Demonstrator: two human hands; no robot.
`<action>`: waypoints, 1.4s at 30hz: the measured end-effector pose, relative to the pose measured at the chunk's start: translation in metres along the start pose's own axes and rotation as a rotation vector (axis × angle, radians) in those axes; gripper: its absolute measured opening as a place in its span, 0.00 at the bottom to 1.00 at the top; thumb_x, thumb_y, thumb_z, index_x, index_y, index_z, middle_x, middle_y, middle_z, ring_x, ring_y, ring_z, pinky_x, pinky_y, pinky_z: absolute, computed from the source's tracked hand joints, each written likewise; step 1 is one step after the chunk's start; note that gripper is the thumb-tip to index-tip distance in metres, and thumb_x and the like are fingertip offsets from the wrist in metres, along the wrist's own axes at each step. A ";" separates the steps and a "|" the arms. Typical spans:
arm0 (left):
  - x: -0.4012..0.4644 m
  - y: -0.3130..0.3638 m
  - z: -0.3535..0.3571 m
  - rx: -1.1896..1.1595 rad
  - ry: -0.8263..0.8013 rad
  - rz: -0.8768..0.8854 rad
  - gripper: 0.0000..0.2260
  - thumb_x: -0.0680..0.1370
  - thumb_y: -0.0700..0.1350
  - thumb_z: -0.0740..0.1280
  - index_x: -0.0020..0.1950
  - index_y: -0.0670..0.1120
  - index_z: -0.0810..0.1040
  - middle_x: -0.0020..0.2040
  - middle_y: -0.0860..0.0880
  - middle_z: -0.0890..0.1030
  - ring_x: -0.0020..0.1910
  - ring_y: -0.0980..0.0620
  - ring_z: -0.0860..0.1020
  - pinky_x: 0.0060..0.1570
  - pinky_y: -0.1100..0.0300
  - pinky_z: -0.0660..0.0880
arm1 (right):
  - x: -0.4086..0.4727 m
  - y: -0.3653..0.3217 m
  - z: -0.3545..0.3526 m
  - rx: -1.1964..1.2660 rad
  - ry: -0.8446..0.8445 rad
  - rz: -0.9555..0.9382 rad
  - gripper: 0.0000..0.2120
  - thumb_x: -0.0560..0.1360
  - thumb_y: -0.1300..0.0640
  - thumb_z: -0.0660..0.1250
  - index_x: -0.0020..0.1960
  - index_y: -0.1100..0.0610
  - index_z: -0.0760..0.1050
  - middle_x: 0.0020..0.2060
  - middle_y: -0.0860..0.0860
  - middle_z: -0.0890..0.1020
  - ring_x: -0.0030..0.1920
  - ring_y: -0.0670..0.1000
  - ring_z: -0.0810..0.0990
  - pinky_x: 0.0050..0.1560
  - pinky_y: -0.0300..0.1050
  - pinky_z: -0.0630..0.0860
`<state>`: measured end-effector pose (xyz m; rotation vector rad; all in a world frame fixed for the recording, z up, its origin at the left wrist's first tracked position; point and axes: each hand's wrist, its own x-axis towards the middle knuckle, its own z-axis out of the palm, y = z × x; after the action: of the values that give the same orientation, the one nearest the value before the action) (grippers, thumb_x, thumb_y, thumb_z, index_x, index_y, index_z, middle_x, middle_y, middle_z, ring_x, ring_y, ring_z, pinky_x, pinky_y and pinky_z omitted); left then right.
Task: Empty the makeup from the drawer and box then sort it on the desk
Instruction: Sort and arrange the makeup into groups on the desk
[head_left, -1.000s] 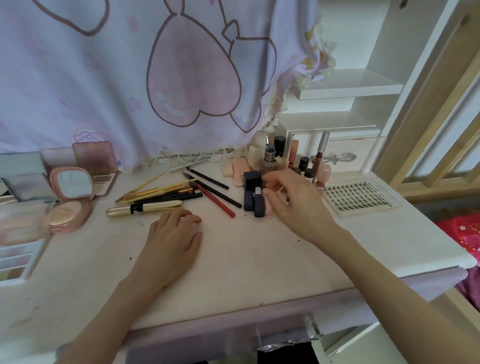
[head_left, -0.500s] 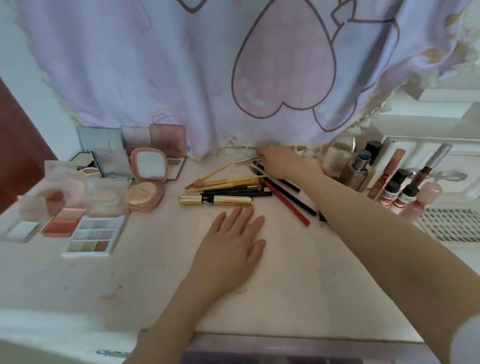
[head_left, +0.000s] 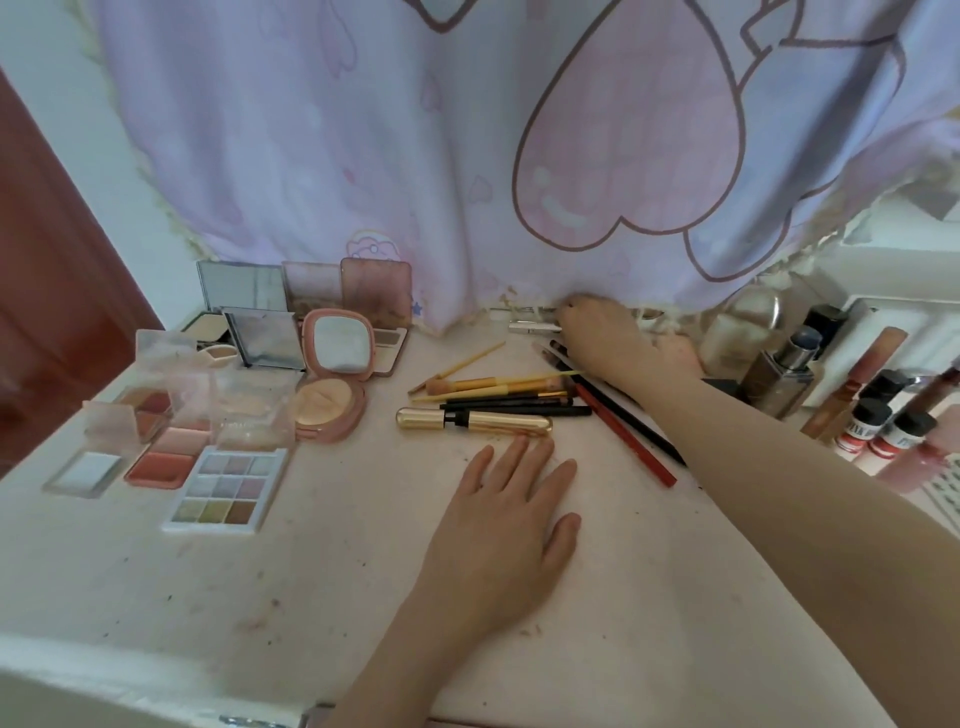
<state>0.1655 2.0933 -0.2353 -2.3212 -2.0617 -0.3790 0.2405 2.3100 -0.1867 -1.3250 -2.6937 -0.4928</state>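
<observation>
My left hand (head_left: 511, 512) lies flat on the desk (head_left: 311, 597), fingers straight, just below a gold mascara tube (head_left: 472, 420). My right hand (head_left: 597, 332) reaches to the back of the desk under the curtain, its fingertips on a small silver tube (head_left: 532, 326); how the fingers close on it is hidden. Yellow and black brushes (head_left: 498, 389) and red and black pencils (head_left: 628, 441) lie between the hands. Open palettes (head_left: 218, 493) and a pink compact (head_left: 332, 379) sit at the left.
A pink and lilac curtain (head_left: 467, 156) hangs over the desk's back edge. Bottles and lip tubes (head_left: 789, 364) stand at the right, with small red-labelled bottles (head_left: 878, 426) beside them. A dark red door (head_left: 47, 286) is at the far left.
My right hand left the dark tubes at the right and reached left to the silver tube under the curtain. My left hand stayed flat. The view swung left.
</observation>
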 end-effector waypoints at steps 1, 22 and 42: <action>0.001 -0.001 0.000 -0.005 -0.006 0.006 0.23 0.78 0.56 0.50 0.69 0.52 0.69 0.70 0.49 0.69 0.70 0.49 0.66 0.68 0.49 0.57 | -0.001 0.000 -0.001 0.048 0.025 0.008 0.13 0.76 0.66 0.58 0.59 0.64 0.73 0.57 0.59 0.75 0.54 0.59 0.77 0.49 0.50 0.73; -0.017 0.013 -0.015 -0.342 0.192 0.142 0.26 0.74 0.50 0.66 0.68 0.57 0.59 0.63 0.55 0.67 0.50 0.62 0.70 0.49 0.64 0.73 | -0.220 -0.010 -0.053 0.892 -0.301 0.087 0.11 0.81 0.52 0.54 0.54 0.51 0.74 0.36 0.47 0.75 0.34 0.45 0.70 0.36 0.38 0.67; -0.018 0.014 -0.008 -0.326 0.275 0.333 0.16 0.81 0.56 0.46 0.52 0.50 0.69 0.44 0.58 0.65 0.38 0.60 0.64 0.43 0.76 0.64 | -0.235 -0.012 -0.050 0.797 -0.316 -0.046 0.10 0.80 0.48 0.56 0.56 0.50 0.72 0.35 0.44 0.74 0.34 0.46 0.72 0.37 0.42 0.69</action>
<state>0.1762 2.0722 -0.2285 -2.5437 -1.5514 -1.0161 0.3735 2.1103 -0.1962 -1.1450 -2.6531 0.7805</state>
